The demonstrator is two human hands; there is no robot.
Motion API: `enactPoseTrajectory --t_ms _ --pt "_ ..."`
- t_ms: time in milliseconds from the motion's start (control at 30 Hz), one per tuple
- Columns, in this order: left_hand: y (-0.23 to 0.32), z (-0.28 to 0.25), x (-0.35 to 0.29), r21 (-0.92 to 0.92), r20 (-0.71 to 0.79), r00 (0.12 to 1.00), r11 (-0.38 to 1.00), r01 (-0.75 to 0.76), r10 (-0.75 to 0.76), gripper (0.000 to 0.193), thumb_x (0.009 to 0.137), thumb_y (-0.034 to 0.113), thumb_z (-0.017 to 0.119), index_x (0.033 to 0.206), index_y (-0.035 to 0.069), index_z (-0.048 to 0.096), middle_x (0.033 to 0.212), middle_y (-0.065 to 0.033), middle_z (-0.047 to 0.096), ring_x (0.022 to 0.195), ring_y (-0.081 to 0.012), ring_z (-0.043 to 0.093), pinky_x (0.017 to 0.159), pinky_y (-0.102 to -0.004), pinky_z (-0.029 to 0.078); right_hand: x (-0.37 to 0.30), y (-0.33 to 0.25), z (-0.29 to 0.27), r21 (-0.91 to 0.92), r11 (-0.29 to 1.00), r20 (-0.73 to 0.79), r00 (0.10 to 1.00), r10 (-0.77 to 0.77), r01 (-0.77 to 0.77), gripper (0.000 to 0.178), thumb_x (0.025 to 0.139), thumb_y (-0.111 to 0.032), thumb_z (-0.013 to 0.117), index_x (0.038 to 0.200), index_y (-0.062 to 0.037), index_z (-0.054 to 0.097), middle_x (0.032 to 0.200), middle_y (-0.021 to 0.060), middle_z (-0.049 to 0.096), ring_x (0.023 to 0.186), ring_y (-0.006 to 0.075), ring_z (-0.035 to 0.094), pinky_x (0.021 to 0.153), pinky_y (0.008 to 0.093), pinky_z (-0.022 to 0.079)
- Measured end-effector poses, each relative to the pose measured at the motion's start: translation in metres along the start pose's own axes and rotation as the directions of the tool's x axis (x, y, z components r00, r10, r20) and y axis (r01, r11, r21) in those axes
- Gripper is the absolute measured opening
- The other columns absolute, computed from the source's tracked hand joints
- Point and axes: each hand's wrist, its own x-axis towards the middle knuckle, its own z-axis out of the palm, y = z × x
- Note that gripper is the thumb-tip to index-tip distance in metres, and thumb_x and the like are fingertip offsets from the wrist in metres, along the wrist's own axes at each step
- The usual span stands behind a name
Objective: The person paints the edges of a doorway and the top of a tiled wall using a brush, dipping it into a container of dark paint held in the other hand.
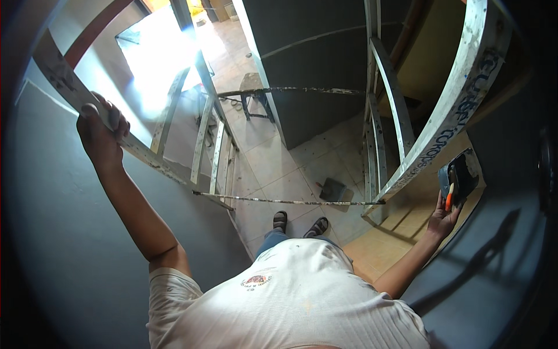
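An aluminium stepladder [427,145], paint-spattered and with blue handwriting on its right rail, stands open in front of me. My left hand [102,132] is closed around its left rail, high on the left side. At the right, my right hand [444,220] holds a dark paint container [464,172] from below, out beyond the right rail. An orange-handled tool [450,196], perhaps a brush, sits against the container at the fingers. Its working end is too small to make out. Both arms are stretched wide apart.
Spattered rods [290,201] join the ladder's sides near my sandalled feet. A dark tray or dustpan [333,189] lies on the tiled floor [273,160]. Farther off, a stool [252,96] stands beside a dark grey wall panel [319,81]. Grey walls rise on both sides.
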Motion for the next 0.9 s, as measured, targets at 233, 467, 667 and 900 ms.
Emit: enactPoseTrajectory --t_ms 233,467,667,900 --pt "0.007 0.009 0.005 -0.003 -0.035 0.999 0.999 0.040 -0.040 0.052 0.108 0.059 0.039 0.095 0.010 0.052 0.064 0.0001 0.040 0.047 -0.0104 0.036 0.048 -0.0273 0.034 -0.003 -0.005 0.007 0.003 1.000 -0.074 0.997 0.009 -0.008 0.047 0.106 -0.030 0.058 0.142 -0.0004 0.052 0.145 0.0142 0.057 0.132 0.0296 0.056 0.117 0.0504 0.046" --pt "0.000 0.004 0.002 -0.041 -0.025 0.999 0.998 0.047 -0.048 0.053 0.107 0.060 0.041 0.097 0.010 0.053 0.068 0.0001 0.042 0.049 -0.0104 0.038 0.050 -0.0276 0.036 -0.002 -0.016 -0.019 0.088 0.995 -0.029 0.998 0.055 -0.053 0.045 0.107 -0.029 0.056 0.140 0.0004 0.053 0.139 0.0158 0.061 0.128 0.0305 0.060 0.116 0.0506 0.047" --pt "-0.001 -0.002 0.001 -0.079 0.022 0.999 0.996 0.037 -0.036 0.054 0.105 0.062 0.044 0.098 0.009 0.054 0.069 -0.0003 0.044 0.049 -0.0106 0.038 0.050 -0.0273 0.035 0.006 -0.018 -0.012 -0.019 0.999 -0.093 0.995 0.047 -0.049 0.045 0.108 -0.029 0.053 0.142 0.0001 0.052 0.141 0.0160 0.059 0.129 0.0307 0.058 0.117 0.0508 0.046" --pt "-0.007 0.001 0.007 -0.083 -0.067 0.997 0.996 0.036 -0.042 0.046 0.110 0.052 0.040 0.101 0.009 0.054 0.072 -0.0020 0.047 0.052 -0.0132 0.041 0.053 -0.0286 0.036 0.012 0.004 0.024 0.001 1.000 0.004 1.000 0.020 -0.020 0.048 0.109 -0.027 0.051 0.150 -0.0039 0.045 0.152 0.0135 0.050 0.140 0.0327 0.048 0.120 0.0539 0.041"
